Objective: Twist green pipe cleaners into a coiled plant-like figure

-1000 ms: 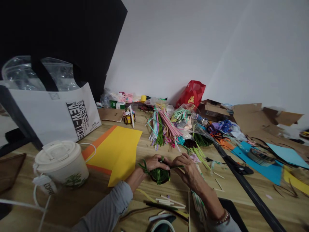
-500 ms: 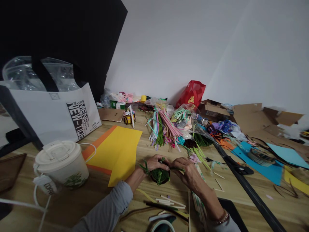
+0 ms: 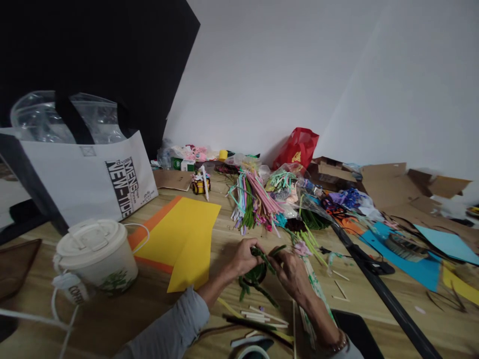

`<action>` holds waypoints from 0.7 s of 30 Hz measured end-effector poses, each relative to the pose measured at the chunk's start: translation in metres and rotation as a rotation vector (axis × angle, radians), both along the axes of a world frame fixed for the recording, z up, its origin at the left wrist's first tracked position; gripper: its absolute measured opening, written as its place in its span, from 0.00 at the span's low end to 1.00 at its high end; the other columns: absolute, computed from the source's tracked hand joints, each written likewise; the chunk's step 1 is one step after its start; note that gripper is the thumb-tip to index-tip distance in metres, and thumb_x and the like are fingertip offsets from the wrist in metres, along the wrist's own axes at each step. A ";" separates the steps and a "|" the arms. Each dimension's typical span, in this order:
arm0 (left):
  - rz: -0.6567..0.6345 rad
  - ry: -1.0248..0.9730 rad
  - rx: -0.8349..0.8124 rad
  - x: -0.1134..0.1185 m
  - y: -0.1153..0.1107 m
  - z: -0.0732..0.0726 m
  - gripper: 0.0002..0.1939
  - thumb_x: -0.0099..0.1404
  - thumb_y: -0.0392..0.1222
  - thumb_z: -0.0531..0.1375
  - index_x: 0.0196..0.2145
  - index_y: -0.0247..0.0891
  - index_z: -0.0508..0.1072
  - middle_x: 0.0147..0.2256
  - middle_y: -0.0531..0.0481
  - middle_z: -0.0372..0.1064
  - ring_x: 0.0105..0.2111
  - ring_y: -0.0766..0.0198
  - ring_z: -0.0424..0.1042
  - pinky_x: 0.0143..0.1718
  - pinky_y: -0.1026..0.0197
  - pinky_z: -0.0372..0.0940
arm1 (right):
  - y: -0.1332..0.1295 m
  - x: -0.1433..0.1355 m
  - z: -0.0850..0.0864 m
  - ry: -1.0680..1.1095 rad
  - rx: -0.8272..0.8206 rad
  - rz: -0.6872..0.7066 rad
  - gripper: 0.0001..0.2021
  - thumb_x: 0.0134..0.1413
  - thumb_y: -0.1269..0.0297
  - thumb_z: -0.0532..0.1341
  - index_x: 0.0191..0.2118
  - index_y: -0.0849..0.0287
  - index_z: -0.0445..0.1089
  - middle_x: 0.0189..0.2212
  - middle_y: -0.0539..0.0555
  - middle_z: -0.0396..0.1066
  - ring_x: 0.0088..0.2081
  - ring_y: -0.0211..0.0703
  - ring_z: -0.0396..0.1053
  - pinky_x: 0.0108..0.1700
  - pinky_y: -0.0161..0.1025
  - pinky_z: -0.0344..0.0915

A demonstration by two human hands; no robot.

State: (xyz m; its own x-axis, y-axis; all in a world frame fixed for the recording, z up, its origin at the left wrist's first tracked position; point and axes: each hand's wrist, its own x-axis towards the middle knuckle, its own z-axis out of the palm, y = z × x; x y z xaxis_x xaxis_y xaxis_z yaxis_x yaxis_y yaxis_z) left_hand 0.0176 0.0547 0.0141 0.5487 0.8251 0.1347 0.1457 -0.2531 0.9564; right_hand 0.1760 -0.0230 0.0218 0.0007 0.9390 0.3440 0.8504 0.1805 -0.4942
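A small round piece wound from dark green pipe cleaners sits at the table's front middle, with loose fuzzy ends sticking out toward me. My left hand is closed at its far left side, fingertips pinching a green strand. On the right, my right hand is closed too, thumb and fingers on a green pipe cleaner whose tip pokes out above the knuckles. A strand runs between both hands over the round piece. The fingers partly cover the piece.
Short wooden sticks and a tape roll lie nearest me. Yellow paper and a lidded white bucket are on the left. Bundled pipe cleaners lie behind my hands. A black paper-trimmer bar crosses the right.
The round piece has turned, so its loose ends now point toward me. My left hand has moved slightly right and changed from lying over the piece to pinching a strand.
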 end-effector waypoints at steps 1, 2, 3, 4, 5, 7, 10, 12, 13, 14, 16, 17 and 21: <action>0.033 0.026 0.074 0.002 -0.003 0.000 0.04 0.48 0.33 0.61 0.26 0.34 0.71 0.24 0.53 0.67 0.27 0.66 0.64 0.29 0.65 0.57 | 0.001 0.000 -0.001 0.106 -0.035 -0.038 0.12 0.56 0.58 0.56 0.30 0.60 0.72 0.22 0.53 0.71 0.24 0.42 0.68 0.26 0.35 0.55; 0.054 0.052 0.143 0.004 -0.007 0.001 0.03 0.50 0.33 0.60 0.27 0.34 0.71 0.24 0.53 0.67 0.27 0.65 0.65 0.30 0.65 0.58 | 0.003 0.000 -0.002 0.230 -0.075 -0.068 0.12 0.54 0.57 0.58 0.27 0.60 0.72 0.20 0.53 0.71 0.23 0.42 0.67 0.25 0.34 0.55; 0.067 0.077 0.210 0.005 -0.011 0.002 0.03 0.52 0.33 0.59 0.28 0.35 0.71 0.26 0.52 0.68 0.28 0.64 0.66 0.31 0.65 0.58 | 0.004 0.000 -0.003 0.359 -0.118 -0.089 0.12 0.51 0.56 0.59 0.25 0.60 0.71 0.19 0.52 0.70 0.22 0.41 0.66 0.24 0.34 0.54; 0.069 0.100 0.280 0.006 -0.015 0.002 0.04 0.54 0.33 0.58 0.30 0.36 0.71 0.27 0.52 0.69 0.30 0.64 0.67 0.33 0.64 0.59 | 0.007 0.000 -0.004 0.476 -0.158 -0.105 0.13 0.48 0.56 0.61 0.23 0.60 0.71 0.17 0.52 0.69 0.20 0.40 0.64 0.23 0.34 0.54; 0.062 0.123 0.352 0.006 -0.018 0.003 0.06 0.55 0.32 0.56 0.31 0.37 0.71 0.29 0.51 0.69 0.32 0.63 0.67 0.35 0.63 0.60 | 0.009 0.000 -0.005 0.573 -0.190 -0.116 0.14 0.46 0.55 0.62 0.21 0.61 0.70 0.16 0.51 0.68 0.19 0.39 0.63 0.22 0.34 0.53; 0.032 0.160 0.488 0.004 -0.023 0.005 0.10 0.54 0.28 0.54 0.33 0.38 0.70 0.32 0.50 0.69 0.36 0.61 0.67 0.38 0.62 0.60 | 0.013 0.000 -0.007 0.686 -0.228 -0.122 0.16 0.44 0.53 0.62 0.18 0.61 0.68 0.14 0.51 0.66 0.17 0.37 0.60 0.21 0.34 0.52; 0.000 0.167 0.560 0.002 -0.025 0.007 0.14 0.52 0.25 0.53 0.34 0.38 0.70 0.34 0.48 0.69 0.39 0.60 0.67 0.41 0.61 0.60 | 0.014 -0.003 -0.007 0.748 -0.239 -0.110 0.20 0.43 0.48 0.62 0.16 0.61 0.68 0.12 0.50 0.64 0.16 0.35 0.58 0.19 0.33 0.51; -0.001 0.114 0.463 0.002 -0.021 0.007 0.13 0.53 0.27 0.53 0.34 0.38 0.71 0.34 0.49 0.70 0.38 0.61 0.68 0.40 0.61 0.60 | 0.012 -0.005 -0.003 0.788 -0.244 -0.094 0.22 0.41 0.45 0.63 0.17 0.62 0.68 0.14 0.51 0.65 0.16 0.35 0.59 0.19 0.33 0.53; 0.004 0.078 0.373 0.002 -0.018 0.008 0.12 0.54 0.28 0.54 0.34 0.38 0.72 0.33 0.50 0.71 0.36 0.62 0.68 0.38 0.62 0.60 | 0.011 -0.005 0.000 0.806 -0.245 -0.080 0.22 0.40 0.44 0.63 0.18 0.61 0.68 0.15 0.51 0.66 0.17 0.35 0.60 0.20 0.32 0.55; 0.011 0.040 0.270 0.002 -0.015 0.008 0.10 0.54 0.30 0.55 0.33 0.37 0.72 0.31 0.50 0.71 0.33 0.63 0.68 0.36 0.63 0.60 | 0.010 -0.005 0.002 0.823 -0.246 -0.058 0.22 0.40 0.43 0.63 0.19 0.61 0.68 0.16 0.51 0.67 0.18 0.35 0.61 0.20 0.32 0.56; 0.011 -0.041 0.063 0.002 -0.007 0.010 0.07 0.53 0.34 0.58 0.31 0.35 0.74 0.27 0.51 0.70 0.29 0.64 0.67 0.32 0.64 0.59 | 0.007 -0.004 0.007 0.844 -0.237 -0.001 0.22 0.43 0.42 0.62 0.23 0.61 0.68 0.18 0.51 0.68 0.19 0.36 0.63 0.22 0.33 0.59; 0.001 -0.083 -0.029 0.001 -0.003 0.011 0.06 0.51 0.36 0.60 0.29 0.34 0.74 0.25 0.52 0.69 0.28 0.64 0.67 0.31 0.65 0.59 | 0.006 -0.001 0.009 0.843 -0.218 0.022 0.22 0.45 0.43 0.61 0.25 0.61 0.69 0.19 0.51 0.68 0.20 0.37 0.65 0.23 0.33 0.61; -0.099 -0.179 -0.322 -0.005 0.009 0.012 0.13 0.43 0.43 0.66 0.26 0.33 0.74 0.22 0.54 0.66 0.24 0.67 0.63 0.29 0.64 0.57 | 0.002 0.010 0.013 0.677 0.011 0.030 0.20 0.54 0.49 0.58 0.47 0.57 0.66 0.32 0.56 0.72 0.31 0.44 0.71 0.29 0.38 0.68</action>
State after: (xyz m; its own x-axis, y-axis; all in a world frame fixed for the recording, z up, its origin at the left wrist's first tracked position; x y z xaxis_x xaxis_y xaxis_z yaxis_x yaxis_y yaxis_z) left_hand 0.0129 0.0640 0.0260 0.6188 0.7853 -0.0214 -0.0413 0.0597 0.9974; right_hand 0.1862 -0.0208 0.0352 0.1930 0.9384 0.2866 0.3486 0.2075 -0.9140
